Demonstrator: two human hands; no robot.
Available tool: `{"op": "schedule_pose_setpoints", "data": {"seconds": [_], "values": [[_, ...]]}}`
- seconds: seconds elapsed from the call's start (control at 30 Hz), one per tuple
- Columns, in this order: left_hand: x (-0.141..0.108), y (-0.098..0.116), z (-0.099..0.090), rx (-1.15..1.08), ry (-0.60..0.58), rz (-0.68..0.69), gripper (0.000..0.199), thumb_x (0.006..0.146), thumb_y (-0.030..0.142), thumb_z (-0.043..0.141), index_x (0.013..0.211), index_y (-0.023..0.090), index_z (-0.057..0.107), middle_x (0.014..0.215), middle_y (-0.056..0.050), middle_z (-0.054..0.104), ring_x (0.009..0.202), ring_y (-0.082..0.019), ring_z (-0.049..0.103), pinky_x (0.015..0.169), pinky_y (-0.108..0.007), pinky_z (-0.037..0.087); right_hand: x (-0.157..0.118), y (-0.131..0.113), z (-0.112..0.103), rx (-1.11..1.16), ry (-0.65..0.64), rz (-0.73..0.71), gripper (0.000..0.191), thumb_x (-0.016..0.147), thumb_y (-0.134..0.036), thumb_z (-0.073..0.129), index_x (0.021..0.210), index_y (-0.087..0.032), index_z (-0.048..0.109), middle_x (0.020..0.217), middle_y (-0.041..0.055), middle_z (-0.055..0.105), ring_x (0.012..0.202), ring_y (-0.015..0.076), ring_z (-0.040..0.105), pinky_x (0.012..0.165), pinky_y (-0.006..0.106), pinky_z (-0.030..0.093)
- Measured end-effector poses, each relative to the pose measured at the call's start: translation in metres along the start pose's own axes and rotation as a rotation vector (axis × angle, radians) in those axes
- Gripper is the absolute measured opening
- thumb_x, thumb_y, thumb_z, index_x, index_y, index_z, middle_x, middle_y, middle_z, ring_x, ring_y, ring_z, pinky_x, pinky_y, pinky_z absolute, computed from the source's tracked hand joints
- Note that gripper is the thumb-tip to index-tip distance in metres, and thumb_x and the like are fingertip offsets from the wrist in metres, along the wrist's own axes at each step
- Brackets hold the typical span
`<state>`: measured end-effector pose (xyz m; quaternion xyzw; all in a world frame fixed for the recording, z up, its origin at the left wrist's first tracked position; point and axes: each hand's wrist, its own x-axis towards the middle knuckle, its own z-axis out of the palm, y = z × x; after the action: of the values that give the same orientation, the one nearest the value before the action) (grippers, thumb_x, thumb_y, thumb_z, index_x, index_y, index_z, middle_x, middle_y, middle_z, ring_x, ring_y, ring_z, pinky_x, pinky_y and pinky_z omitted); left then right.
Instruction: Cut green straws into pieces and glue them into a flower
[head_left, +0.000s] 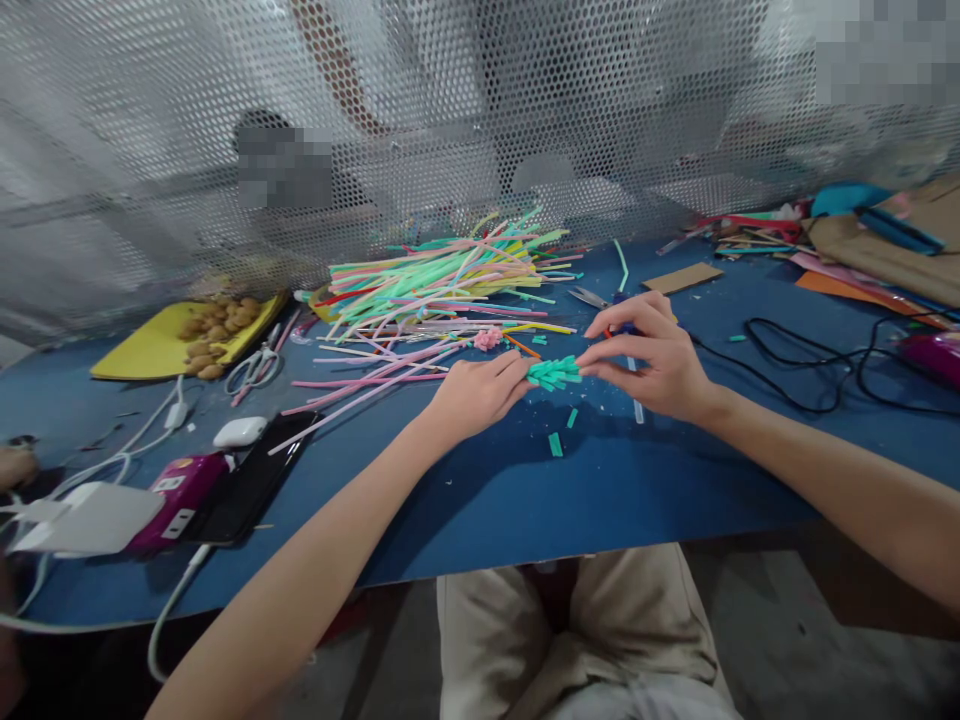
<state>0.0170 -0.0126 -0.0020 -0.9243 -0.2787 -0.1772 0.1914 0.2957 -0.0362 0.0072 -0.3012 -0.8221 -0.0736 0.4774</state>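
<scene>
A bushy cluster of short teal straw pieces (553, 374) is held above the blue table between both hands. My left hand (480, 398) has its fingers closed on the cluster's left end. The thumb and a fingertip of my right hand (660, 358) pinch its right end, while another finger is raised apart. Two loose cut teal pieces (555, 445) lie on the table just below. Behind my right hand lie scissors (590, 298), their handles partly hidden by the fingers. A small pink straw cluster (488, 339) rests beyond my left hand.
A large heap of coloured straws (442, 275) lies against the perforated metal screen (420, 130). At left are a yellow sheet (135, 340) with brown lumps, a phone (251, 480), a purple power strip (176, 500) and white cables. Black cable (795, 400) and cardboard (682, 278) are at right.
</scene>
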Motion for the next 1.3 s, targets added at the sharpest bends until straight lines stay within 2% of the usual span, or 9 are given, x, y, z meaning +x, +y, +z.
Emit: {"op": "schedule_pose_setpoints", "data": {"seconds": [0.3,0.87,0.97,1.07,1.13,1.3], "values": [[0.0009,0.0002,-0.0022,0.009,-0.043,-0.028,0.042,0.110,0.038,0.031,0.126,0.018,0.064,0.102,-0.010,0.073,0.074,-0.017,0.069,0.053,-0.026,0.040,-0.0003,-0.0012,-0.0012,-0.018,-0.057,0.015,0.012,0.096,-0.031,0.069,0.088,-0.031,0.078,0.104,0.0012,0.076,0.100,0.0236,0.059,0.094,0.046,0.038],[0.0007,0.0001,0.0033,-0.023,-0.037,-0.018,0.043,0.110,0.040,0.030,0.126,0.018,0.063,0.102,-0.009,0.072,0.074,-0.017,0.068,0.055,-0.026,0.043,0.0010,0.0008,0.0004,-0.022,-0.077,-0.002,0.012,0.096,-0.034,0.070,0.086,-0.032,0.078,0.101,0.0009,0.076,0.099,0.0235,0.059,0.092,0.045,0.038],[0.0008,0.0001,0.0030,-0.016,-0.049,-0.018,0.043,0.110,0.040,0.030,0.123,0.017,0.064,0.101,-0.009,0.072,0.074,-0.017,0.068,0.054,-0.026,0.042,0.0004,0.0015,0.0013,0.014,-0.052,-0.001,0.008,0.094,-0.037,0.071,0.092,-0.031,0.077,0.105,0.0020,0.074,0.098,0.0234,0.059,0.092,0.045,0.039],[0.0011,0.0004,0.0024,-0.011,-0.070,-0.029,0.044,0.110,0.040,0.029,0.125,0.017,0.063,0.102,-0.010,0.072,0.077,-0.018,0.069,0.055,-0.027,0.041,0.0000,0.0028,0.0015,0.078,0.002,0.056,0.016,0.097,-0.040,0.064,0.103,-0.029,0.075,0.109,0.0046,0.072,0.099,0.0239,0.061,0.093,0.045,0.041],[0.0013,0.0008,0.0018,-0.004,-0.084,-0.037,0.045,0.110,0.041,0.028,0.127,0.017,0.063,0.103,-0.010,0.072,0.077,-0.018,0.069,0.055,-0.027,0.041,-0.0001,0.0039,0.0010,0.086,0.020,0.089,0.017,0.098,-0.038,0.061,0.103,-0.029,0.074,0.109,0.0051,0.071,0.100,0.0243,0.062,0.095,0.046,0.042],[0.0016,0.0016,0.0011,0.009,-0.082,-0.047,0.045,0.110,0.042,0.028,0.124,0.018,0.063,0.103,-0.009,0.073,0.074,-0.018,0.068,0.054,-0.027,0.040,-0.0002,0.0052,-0.0006,0.030,-0.008,0.057,0.011,0.090,-0.037,0.073,0.096,-0.028,0.076,0.108,0.0048,0.071,0.098,0.0244,0.060,0.095,0.047,0.041]]}}
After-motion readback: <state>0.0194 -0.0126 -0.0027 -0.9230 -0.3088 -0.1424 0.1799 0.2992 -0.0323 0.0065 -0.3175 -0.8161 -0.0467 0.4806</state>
